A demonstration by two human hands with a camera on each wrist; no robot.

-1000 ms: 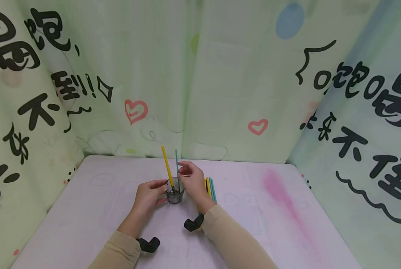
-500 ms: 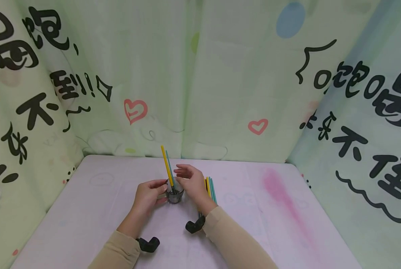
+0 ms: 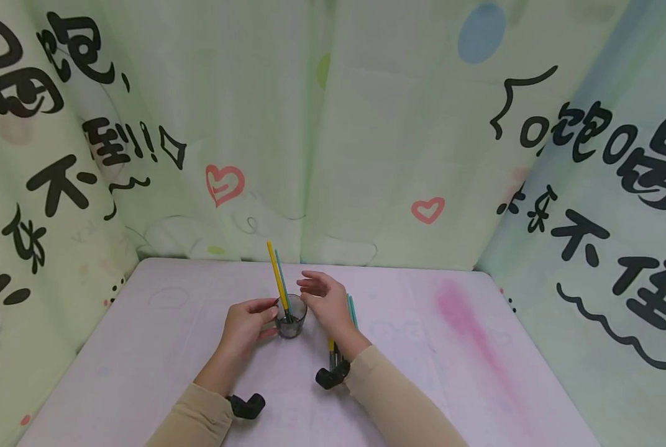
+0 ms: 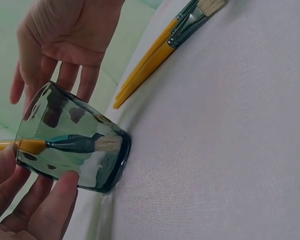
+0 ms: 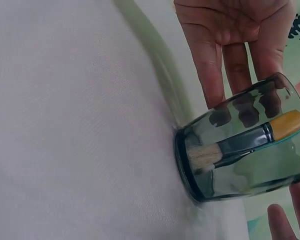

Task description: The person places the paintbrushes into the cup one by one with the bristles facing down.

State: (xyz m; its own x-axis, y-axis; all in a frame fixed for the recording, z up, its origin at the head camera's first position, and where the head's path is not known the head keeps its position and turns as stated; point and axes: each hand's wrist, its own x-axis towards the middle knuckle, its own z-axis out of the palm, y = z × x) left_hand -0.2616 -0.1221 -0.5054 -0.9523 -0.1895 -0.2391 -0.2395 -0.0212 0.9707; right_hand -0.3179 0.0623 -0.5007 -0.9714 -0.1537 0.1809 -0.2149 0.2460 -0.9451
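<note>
A smoky clear glass (image 3: 291, 326) stands upright on the table, holding a yellow-handled paintbrush (image 3: 277, 273) and a thinner teal-handled one (image 3: 280, 267). Both lean left; pale bristles (image 4: 107, 144) show low inside the glass. My left hand (image 3: 246, 326) holds the glass from its left side, thumb near the rim and fingers along the wall. Beside the right of the rim, my right hand (image 3: 327, 304) has loosely extended fingers and holds nothing; whether it touches the glass I cannot tell. More paintbrushes (image 4: 155, 62) lie on the table, partly hidden by my right hand and wrist.
The table (image 3: 439, 372) has a pale cloth with a pink smear on the right. Printed curtains (image 3: 366, 155) enclose its back and sides. A black wrist camera mount (image 3: 333, 375) sits at my right cuff, another mount (image 3: 247, 406) at my left.
The teal-handled paintbrush has been let go and now leans against the yellow one. My right hand has drawn back slightly to the right. My left hand has stayed on the glass.
</note>
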